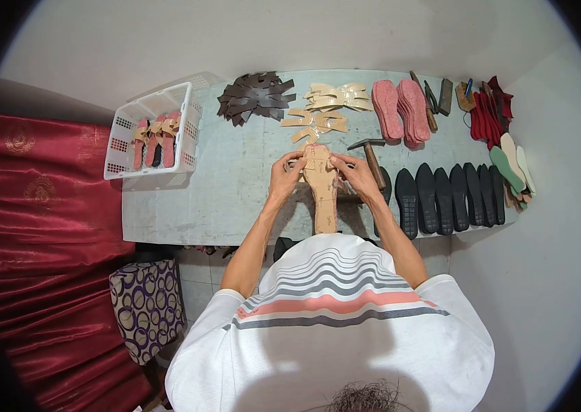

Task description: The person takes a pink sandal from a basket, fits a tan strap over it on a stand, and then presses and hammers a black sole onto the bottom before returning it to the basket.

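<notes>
A tan, sole-shaped piece (325, 196) stands upright from me on the table, its wide end between my hands. My left hand (286, 173) pinches a beige strap at the left edge of that wide end. On the right edge, my right hand (350, 171) has its fingers pressed together; what they hold is too small to make out. Beige strap pieces (314, 123) lie just beyond the sole piece. A hammer (373, 163) lies right beside my right hand, its head pointing away from me.
White basket (188, 141) with sandals at left; dark straps (256, 98) and glossy beige straps (338, 97) at the back. Pink soles (412, 110) stand back right, near tools (445, 96) and red pieces (486, 117). Black soles (426, 199) line the front right.
</notes>
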Demonstrator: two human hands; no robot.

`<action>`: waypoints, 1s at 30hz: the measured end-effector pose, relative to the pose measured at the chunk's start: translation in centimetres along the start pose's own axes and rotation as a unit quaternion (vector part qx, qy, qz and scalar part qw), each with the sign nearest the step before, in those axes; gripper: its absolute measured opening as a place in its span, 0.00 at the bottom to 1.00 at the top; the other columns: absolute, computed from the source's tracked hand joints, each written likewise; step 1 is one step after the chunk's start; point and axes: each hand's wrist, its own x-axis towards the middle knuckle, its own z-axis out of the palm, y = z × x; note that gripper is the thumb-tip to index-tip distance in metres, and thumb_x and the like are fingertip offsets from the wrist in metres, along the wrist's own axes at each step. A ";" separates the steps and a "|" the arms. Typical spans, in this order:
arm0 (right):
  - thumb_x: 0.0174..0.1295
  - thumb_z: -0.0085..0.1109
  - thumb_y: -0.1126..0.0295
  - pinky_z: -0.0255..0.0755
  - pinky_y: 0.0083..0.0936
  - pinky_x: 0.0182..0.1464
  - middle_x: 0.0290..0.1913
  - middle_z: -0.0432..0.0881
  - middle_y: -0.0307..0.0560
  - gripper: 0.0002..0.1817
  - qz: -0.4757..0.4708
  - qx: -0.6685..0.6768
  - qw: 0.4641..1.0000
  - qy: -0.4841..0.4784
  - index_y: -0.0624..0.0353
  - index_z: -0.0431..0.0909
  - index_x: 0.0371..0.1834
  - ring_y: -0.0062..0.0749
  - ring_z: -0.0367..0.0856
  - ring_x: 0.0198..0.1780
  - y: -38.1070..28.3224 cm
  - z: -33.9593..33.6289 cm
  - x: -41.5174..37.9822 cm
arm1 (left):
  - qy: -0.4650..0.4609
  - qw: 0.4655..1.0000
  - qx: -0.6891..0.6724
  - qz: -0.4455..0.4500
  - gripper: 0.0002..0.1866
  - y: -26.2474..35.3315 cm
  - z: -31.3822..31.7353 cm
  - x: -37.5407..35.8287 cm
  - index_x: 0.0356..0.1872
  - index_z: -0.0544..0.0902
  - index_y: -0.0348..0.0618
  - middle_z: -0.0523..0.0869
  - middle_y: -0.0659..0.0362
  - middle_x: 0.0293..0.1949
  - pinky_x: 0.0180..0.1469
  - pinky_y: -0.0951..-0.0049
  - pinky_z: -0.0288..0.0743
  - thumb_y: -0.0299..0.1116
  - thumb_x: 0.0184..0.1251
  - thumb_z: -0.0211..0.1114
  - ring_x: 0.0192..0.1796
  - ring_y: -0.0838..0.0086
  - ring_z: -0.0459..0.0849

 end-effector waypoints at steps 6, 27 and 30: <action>0.65 0.78 0.57 0.75 0.23 0.45 0.38 0.89 0.43 0.23 -0.021 -0.013 0.999 0.023 0.68 0.90 0.51 0.22 0.82 0.39 1.4 0.2 1.0 | -0.012 1.000 -0.014 -0.001 0.19 0.1 -0.2 0.1 0.60 0.84 0.32 0.88 0.55 0.52 0.50 0.71 0.87 0.35 0.77 0.70 0.52 0.74 0.86; 0.57 0.84 0.60 0.80 0.19 0.38 0.37 0.91 0.46 0.26 0.005 -0.011 1.000 -0.026 0.69 0.88 0.51 0.23 0.87 0.35 -0.4 -1.1 1.6 | -0.010 0.998 0.033 0.043 0.20 1.5 -0.2 0.0 0.57 0.86 0.30 0.87 0.61 0.37 0.38 0.79 0.80 0.34 0.71 0.75 0.38 0.83 0.82; 0.57 0.85 0.59 0.78 0.19 0.36 0.34 0.88 0.42 0.29 -0.015 -0.010 1.000 -0.006 0.69 0.86 0.54 0.22 0.86 0.34 0.5 -0.9 1.7 | -0.009 1.000 0.002 0.014 0.20 1.5 -0.3 -0.1 0.57 0.87 0.30 0.86 0.62 0.36 0.36 0.81 0.78 0.33 0.71 0.75 0.37 0.83 0.81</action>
